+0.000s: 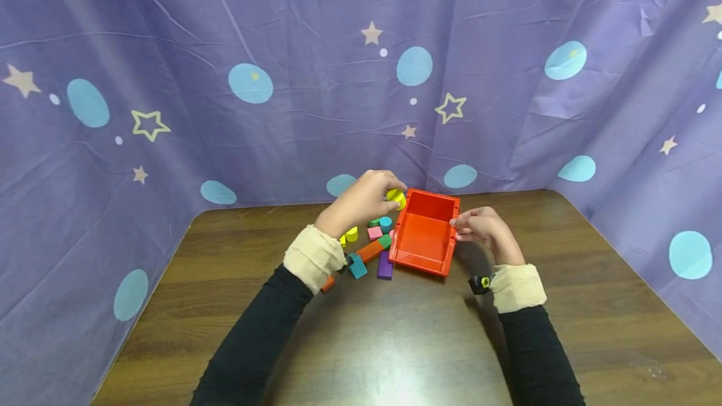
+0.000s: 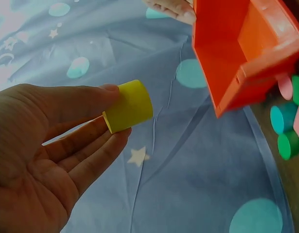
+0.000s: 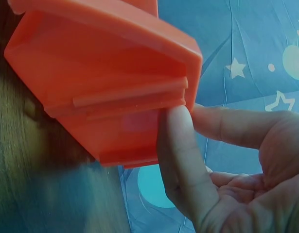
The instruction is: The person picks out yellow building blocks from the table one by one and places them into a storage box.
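Note:
My left hand (image 1: 363, 200) pinches a yellow cylinder block (image 2: 130, 106) between thumb and fingers, raised beside the left rim of a red plastic bin (image 1: 424, 235). The bin's inside shows a bare red floor in the head view. At the bin's right side, my right hand (image 1: 484, 229) grips the wall near its edge, with the thumb and a finger on either side in the right wrist view. Loose blocks lie left of the bin, among them a purple block (image 1: 385, 266), a blue cylinder (image 1: 386, 222) and an orange block (image 1: 369, 250).
More blocks lie partly behind the left wrist, such as a yellow cylinder (image 1: 352, 234), a teal block (image 1: 358, 266) and a pink block (image 1: 375, 233). A purple patterned curtain (image 1: 316, 80) stands behind the brown wooden table (image 1: 361, 343).

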Demonstrator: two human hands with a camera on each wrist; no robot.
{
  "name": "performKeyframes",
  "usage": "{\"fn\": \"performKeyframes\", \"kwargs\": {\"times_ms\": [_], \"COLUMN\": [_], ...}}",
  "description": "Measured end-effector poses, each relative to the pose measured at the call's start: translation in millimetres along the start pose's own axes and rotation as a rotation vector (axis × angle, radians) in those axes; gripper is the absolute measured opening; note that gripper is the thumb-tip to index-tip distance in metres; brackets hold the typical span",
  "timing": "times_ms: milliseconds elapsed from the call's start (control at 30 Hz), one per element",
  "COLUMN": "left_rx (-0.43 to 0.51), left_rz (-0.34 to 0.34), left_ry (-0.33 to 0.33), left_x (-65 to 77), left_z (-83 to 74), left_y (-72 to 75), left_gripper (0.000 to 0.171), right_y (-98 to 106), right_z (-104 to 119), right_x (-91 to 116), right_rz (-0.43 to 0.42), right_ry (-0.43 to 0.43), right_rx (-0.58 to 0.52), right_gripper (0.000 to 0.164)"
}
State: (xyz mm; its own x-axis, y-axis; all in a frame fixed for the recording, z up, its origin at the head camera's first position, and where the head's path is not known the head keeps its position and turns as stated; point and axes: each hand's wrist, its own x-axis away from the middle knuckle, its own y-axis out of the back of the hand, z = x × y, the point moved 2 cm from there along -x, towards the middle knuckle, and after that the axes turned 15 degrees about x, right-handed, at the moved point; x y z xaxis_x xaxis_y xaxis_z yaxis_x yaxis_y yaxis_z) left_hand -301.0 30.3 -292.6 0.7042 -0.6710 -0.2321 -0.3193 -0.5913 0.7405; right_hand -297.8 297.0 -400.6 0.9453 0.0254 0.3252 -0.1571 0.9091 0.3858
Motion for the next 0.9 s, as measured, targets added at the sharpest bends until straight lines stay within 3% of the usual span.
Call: {"fn": "performKeyframes", "kwargs": {"times_ms": [267, 433, 733, 900], "left_rx": [0.035, 0.003, -0.03, -0.021], "left_rz": [0.04, 0.08, 0.109, 0.122], "left_ry": [0.042, 0.043, 0.023, 0.046], "left_x": [-30.6, -47.4, -67.6, -75.9], "left_z": [-0.6, -1.1, 1.2, 0.7], "left_y": [-18.6, -32.5, -58.3, -67.1], "left_gripper": [0.028, 0.027, 0.024, 0.027], "right_y": [0, 0, 2, 2], "right_z": [0, 1, 0, -2], "right_x": [0, 1, 1, 0], "right_rz": [0.013, 0.014, 0.024, 0.024], "right_ry": [0.007, 0.007, 0.01, 0.014], "right_rx": [0.01, 0.006, 0.002, -0.01], "right_gripper": [0.029, 0.028, 0.026, 0.023]}}
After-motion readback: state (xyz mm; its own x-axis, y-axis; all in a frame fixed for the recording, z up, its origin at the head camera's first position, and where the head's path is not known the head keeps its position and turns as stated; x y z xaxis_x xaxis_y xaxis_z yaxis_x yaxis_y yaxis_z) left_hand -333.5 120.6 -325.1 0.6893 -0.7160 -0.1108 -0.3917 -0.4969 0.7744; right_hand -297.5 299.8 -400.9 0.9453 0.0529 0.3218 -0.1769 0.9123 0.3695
